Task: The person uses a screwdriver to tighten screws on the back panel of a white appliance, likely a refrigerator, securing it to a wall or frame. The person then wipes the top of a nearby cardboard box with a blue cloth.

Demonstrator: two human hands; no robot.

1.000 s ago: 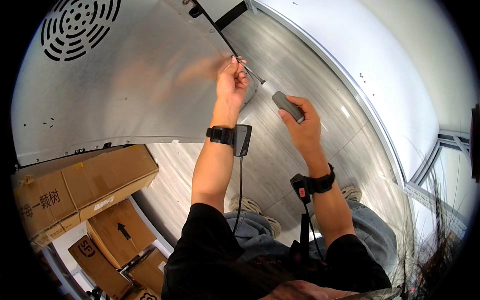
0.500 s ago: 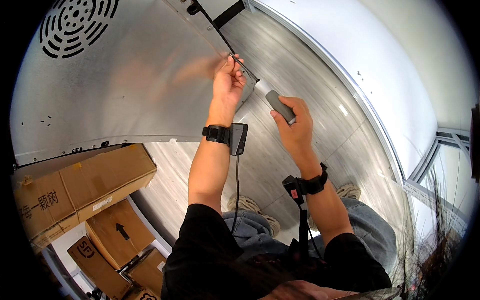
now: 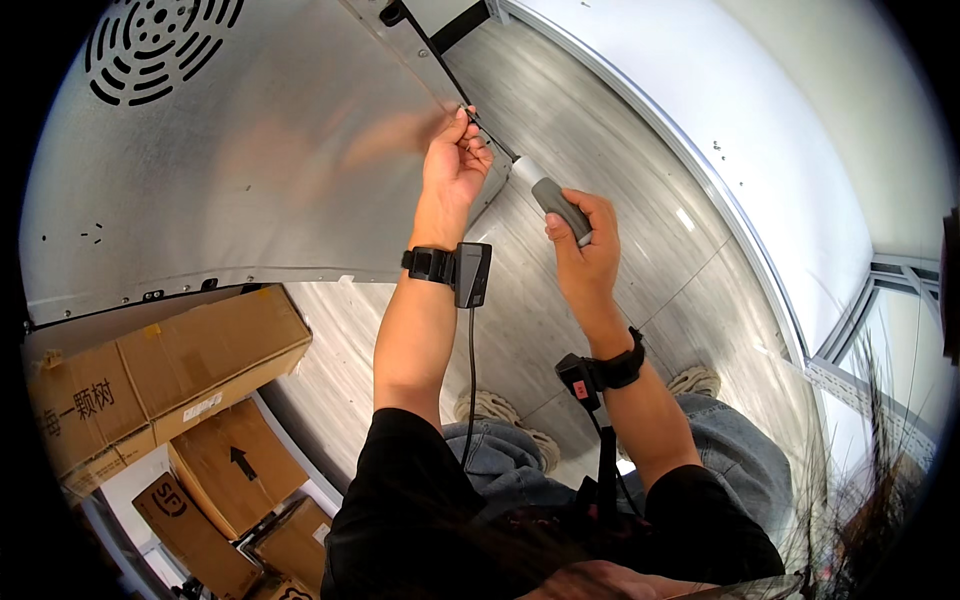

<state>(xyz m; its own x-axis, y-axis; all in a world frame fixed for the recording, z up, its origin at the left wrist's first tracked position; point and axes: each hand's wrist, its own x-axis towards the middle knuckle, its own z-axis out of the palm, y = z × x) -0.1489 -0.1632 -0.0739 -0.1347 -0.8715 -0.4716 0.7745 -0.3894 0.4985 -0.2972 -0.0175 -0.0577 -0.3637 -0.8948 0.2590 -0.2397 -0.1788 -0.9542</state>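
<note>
My right hand [image 3: 590, 240] is closed round the grey grip of a screwdriver [image 3: 562, 208] with a white front end. Its thin dark shaft points up and left, to the edge of a large grey metal panel [image 3: 240, 190]. At that edge my left hand [image 3: 457, 165] has thumb and forefinger pinched around the shaft's tip, palm turned up. Whatever is between those fingertips is too small to make out. The panel has slotted vent holes at the upper left and small screws along its rim.
Cardboard boxes [image 3: 190, 370] are stacked at the lower left below the panel. Wood-look floor [image 3: 680, 280] lies under my hands, with my shoes [image 3: 500, 415] on it. A white wall with a metal track [image 3: 700, 190] curves along the right. A cable [image 3: 472, 380] hangs from my left wrist device.
My right forearm has shifted slightly left, and the screwdriver's grip with it. My left hand stays pinched at the panel's edge.
</note>
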